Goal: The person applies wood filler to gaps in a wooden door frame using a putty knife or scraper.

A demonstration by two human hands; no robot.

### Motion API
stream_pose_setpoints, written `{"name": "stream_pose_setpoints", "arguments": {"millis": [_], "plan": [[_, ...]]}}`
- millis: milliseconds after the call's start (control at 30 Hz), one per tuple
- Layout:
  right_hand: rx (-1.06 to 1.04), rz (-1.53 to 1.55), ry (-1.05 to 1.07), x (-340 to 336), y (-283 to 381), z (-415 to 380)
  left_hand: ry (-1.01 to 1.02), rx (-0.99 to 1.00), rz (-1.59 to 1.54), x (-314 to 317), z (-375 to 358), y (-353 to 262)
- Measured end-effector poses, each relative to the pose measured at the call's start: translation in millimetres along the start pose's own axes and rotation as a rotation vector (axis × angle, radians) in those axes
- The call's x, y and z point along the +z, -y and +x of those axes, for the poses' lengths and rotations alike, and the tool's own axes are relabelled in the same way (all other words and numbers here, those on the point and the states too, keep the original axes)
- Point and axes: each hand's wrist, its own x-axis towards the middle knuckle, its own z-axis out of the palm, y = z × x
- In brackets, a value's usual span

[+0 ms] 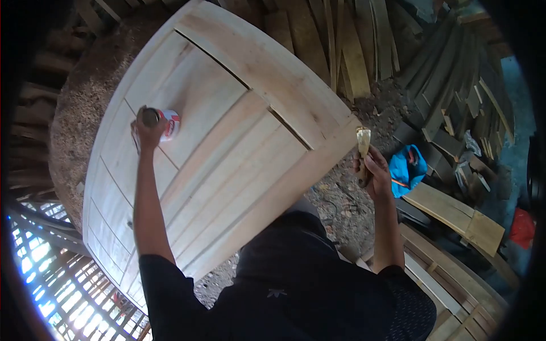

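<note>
Right hand: fingers closed on a putty knife, beside the corner of a panelled wooden door. Left hand: fingers curled round a dark round-ended piece against a red-and-white can on the door. A bump could topple the can; the dark slot could catch the blade. The left forearm crosses the panels; beyond lie a blue bag and planks.

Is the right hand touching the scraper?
Touching. The head view shows the right hand closed around the handle of the scraper.
</note>
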Motion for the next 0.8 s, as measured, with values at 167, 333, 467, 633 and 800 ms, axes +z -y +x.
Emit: {"name": "stream_pose_setpoints", "arguments": {"millis": [167,333,467,633,800], "plan": [[0.118,-0.252,-0.064,-22,3,5,0.049,-0.177,-0.192,34,36,50],[0.274,-0.465,0.060,-10,22,29,0.163,-0.349,0.240,0,26,-9],[0.084,-0.679,0.247,-17,17,67,-0.062,-0.327,0.130,-11,-16,-1],[-0.308,-1.394,0.484,-2,27,113,-0.330,-0.298,-0.296,-47,-197,-39],[-0.504,-1.676,0.747,1,35,145,-0.728,-0.950,-0.286,-53,-404,-65]]}}
